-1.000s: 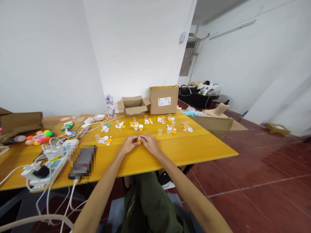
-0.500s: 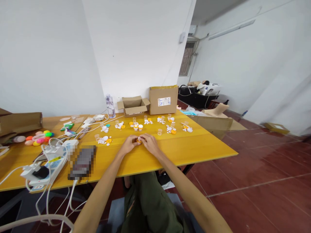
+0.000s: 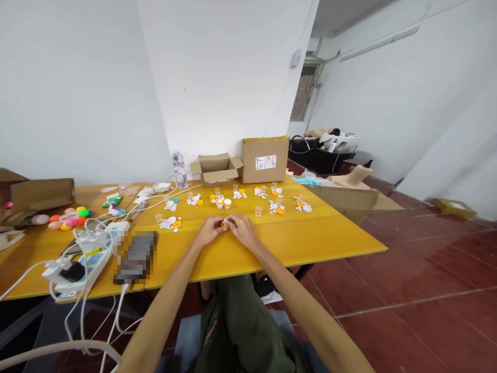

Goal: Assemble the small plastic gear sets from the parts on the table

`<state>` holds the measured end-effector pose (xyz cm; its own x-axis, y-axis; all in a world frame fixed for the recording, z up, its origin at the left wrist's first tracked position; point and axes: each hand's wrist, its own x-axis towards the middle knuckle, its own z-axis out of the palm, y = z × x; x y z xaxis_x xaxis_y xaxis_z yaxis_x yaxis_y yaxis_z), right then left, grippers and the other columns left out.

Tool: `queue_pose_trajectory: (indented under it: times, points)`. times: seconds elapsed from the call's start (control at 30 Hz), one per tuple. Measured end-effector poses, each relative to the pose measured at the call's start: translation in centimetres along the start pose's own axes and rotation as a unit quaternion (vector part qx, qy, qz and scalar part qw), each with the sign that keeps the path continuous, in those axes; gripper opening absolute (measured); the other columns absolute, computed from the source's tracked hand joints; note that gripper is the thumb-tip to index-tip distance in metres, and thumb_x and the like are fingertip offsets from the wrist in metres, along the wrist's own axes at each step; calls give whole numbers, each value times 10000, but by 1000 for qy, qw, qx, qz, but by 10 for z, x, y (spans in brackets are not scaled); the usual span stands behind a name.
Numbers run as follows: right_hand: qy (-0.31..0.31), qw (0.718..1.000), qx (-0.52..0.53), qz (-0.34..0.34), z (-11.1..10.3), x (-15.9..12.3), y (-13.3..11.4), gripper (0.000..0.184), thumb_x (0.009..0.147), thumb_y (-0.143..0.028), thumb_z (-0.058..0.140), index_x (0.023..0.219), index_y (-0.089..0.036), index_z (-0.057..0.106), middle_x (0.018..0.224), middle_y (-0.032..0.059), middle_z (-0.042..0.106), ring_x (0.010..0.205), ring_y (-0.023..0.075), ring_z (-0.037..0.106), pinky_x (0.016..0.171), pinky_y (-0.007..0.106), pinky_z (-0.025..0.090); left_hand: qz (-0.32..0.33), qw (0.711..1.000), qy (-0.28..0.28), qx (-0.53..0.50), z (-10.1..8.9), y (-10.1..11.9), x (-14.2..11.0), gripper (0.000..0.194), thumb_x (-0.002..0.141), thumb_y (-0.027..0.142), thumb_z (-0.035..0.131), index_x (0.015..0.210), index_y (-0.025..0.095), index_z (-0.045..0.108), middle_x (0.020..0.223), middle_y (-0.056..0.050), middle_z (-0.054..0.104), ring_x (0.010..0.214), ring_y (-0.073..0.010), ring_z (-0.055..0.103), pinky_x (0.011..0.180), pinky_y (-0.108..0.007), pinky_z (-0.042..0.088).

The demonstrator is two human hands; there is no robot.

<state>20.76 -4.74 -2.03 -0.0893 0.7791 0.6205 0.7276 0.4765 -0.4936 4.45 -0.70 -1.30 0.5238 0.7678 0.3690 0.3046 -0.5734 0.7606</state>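
My left hand [image 3: 209,230] and my right hand [image 3: 239,228] meet over the near part of the wooden table. Between their fingertips they hold a small orange and white plastic part [image 3: 224,224], largely covered by the fingers. Just beyond the hands stand two small white-topped cups [image 3: 227,203], side by side. To the right of them is a clear plastic cup [image 3: 258,211]. Piles of white pieces with orange discs [image 3: 280,211] lie in several groups around; one group on the left has a teal disc [image 3: 175,200].
An open cardboard box [image 3: 216,170] and a closed carton [image 3: 265,159] stand at the back by the wall, with a water bottle [image 3: 179,170] on their left. A phone [image 3: 136,257], a power strip [image 3: 91,259] with cables and colourful balls [image 3: 72,221] occupy the left side.
The whole view has shifted slightly, so everything appears a little further right. Both hands stay together on the small part, with only slight finger movement.
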Motion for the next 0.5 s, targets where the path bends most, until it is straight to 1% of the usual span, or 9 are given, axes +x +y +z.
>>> queue_pose_trajectory:
  times: [0.17, 0.37, 0.5]
  points:
    - [-5, 1000, -4, 2, 0, 0, -1, 107, 900, -176, 624, 837, -235, 688, 866, 32, 748, 790, 195, 686, 711, 267, 473, -3, 1000, 1, 5, 0, 0, -1, 81, 772, 213, 695, 837, 180, 731, 876, -36, 715, 873, -212, 604, 846, -333, 476]
    - [-14, 1000, -22, 8, -1, -1, -2, 99, 905, -203, 618, 844, -240, 686, 863, 36, 744, 778, 197, 681, 689, 265, 468, 3, 1000, 7, 11, 1, -4, 0, 70, 759, 194, 704, 825, 174, 716, 857, -34, 712, 841, -206, 601, 834, -329, 472]
    - [-12, 1000, -28, -4, -2, -1, -2, 120, 915, -202, 595, 850, -241, 689, 872, 41, 742, 793, 200, 676, 701, 270, 472, 5, 1000, 9, 8, 1, -5, 0, 75, 759, 208, 708, 824, 172, 706, 854, -33, 709, 841, -206, 600, 837, -331, 469]
